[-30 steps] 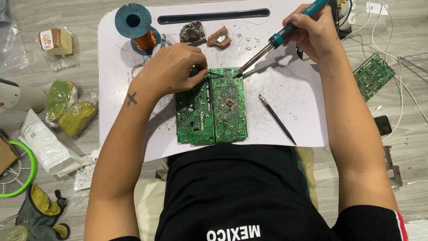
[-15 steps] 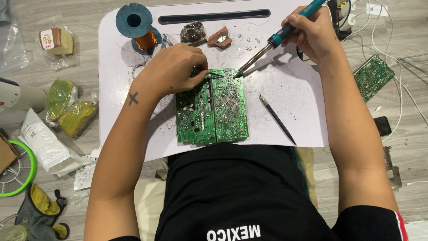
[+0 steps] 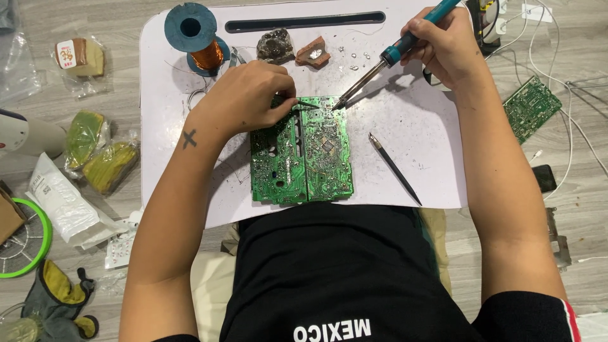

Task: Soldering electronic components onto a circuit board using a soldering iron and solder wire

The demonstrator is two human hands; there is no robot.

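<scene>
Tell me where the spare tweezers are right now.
In the head view, the black tweezers lie loose on the white tray, just right of the green circuit board and below the soldering iron held by the right hand.

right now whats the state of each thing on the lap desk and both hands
left hand: pinching thin tweezers at the board's top edge
right hand: gripping the soldering iron, tip down on the board
green circuit board: flat, solder side up
spare tweezers: lying loose, untouched
copper wire spool: upright, partly wound
white lap desk: speckled with solder bits
</scene>
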